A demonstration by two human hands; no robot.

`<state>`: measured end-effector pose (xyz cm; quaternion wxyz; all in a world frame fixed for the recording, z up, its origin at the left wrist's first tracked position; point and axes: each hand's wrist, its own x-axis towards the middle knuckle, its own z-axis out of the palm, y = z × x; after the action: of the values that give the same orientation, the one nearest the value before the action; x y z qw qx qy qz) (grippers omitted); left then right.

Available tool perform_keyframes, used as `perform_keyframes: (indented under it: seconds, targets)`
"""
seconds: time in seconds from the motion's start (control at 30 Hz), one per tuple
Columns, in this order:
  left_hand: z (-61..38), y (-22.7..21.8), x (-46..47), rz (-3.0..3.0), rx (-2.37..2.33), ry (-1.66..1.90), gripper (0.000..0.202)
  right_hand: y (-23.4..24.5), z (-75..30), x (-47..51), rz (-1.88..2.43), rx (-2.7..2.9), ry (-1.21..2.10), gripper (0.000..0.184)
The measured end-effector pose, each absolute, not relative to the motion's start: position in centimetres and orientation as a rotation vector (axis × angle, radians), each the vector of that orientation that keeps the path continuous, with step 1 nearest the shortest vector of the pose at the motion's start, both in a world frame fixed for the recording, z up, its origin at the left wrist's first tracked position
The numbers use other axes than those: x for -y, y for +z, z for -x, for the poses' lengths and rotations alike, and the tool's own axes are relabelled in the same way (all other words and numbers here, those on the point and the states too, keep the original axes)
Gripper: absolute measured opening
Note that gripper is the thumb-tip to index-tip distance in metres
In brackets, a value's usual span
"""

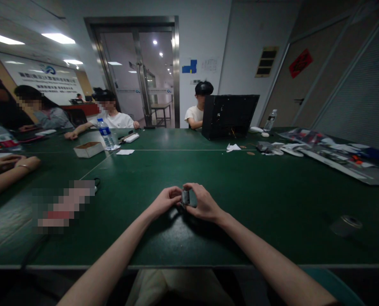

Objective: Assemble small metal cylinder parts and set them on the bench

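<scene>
Just above the green table, a small grey metal cylinder (185, 197) is between my two hands. My right hand (202, 203) grips it, thumb below and fingers curled over the top. From the other side, the pinched fingers of my left hand (169, 199) meet its left edge. Some dark, thin part shows beneath the cylinder, too small to make out. My fingers hide part of the cylinder.
A grey can-like roll (346, 225) stands at the right. On the left are a blurred-out flat object (69, 204), a small open box (89, 150) and a water bottle (105, 134). A black monitor-like case (230, 117) stands across the green table (256, 187). Other people sit around it.
</scene>
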<state>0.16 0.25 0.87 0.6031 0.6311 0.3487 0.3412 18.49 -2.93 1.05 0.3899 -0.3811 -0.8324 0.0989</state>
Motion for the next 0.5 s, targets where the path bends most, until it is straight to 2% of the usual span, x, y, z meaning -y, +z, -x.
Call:
perform_keyframes:
  seconds: [0.33,0.5]
  targets:
    - [0.03,1.35,-0.20,-1.619,-0.816,0.821,0.032,0.60,-18.46,2.62,1.024,2.112,0.260,0.054]
    - [-0.29,1.67,0.20,-1.733,-0.907,0.797,0.028,0.53,-18.31,2.58,1.002,2.162,0.245,0.046]
